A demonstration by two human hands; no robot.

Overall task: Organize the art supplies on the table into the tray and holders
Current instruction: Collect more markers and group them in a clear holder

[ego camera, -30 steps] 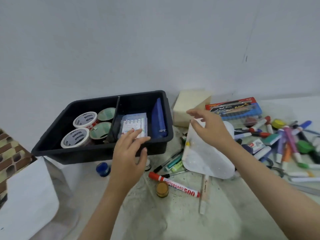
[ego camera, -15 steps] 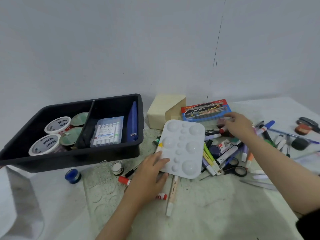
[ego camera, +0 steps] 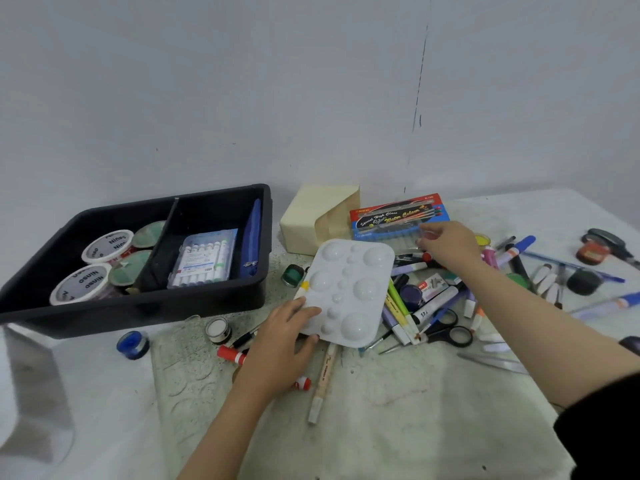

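Table (ego camera: 398, 427): pale cloth cover, flecked and stained green, set against a plain grey wall (ego camera: 242, 98) with a thin dark line running down it.
Left hand (ego camera: 280, 344): I hold the near left corner of the palette (ego camera: 349, 292), fingers flat on top, thumb tucked at its near edge.
Right hand (ego camera: 448, 244): reached out to the paint box (ego camera: 398, 216), bent fingers touching its clear front edge; whether they have closed on it I cannot tell.
Palette: white plastic, rounded wells of several sizes, clean – lying across loose pens just right of the tray (ego camera: 138, 306).
Tray: black, divided; tape rolls (ego camera: 107, 245) in the left part, a marker pack (ego camera: 204, 259) in the right.
Loose supplies: a heap of markers (ego camera: 446, 296) and scissors (ego camera: 446, 330) between palette and right arm – a blue paint pot (ego camera: 133, 344) sits in front of the tray.
Holder (ego camera: 318, 220): cream box behind the palette, touching the paint box.
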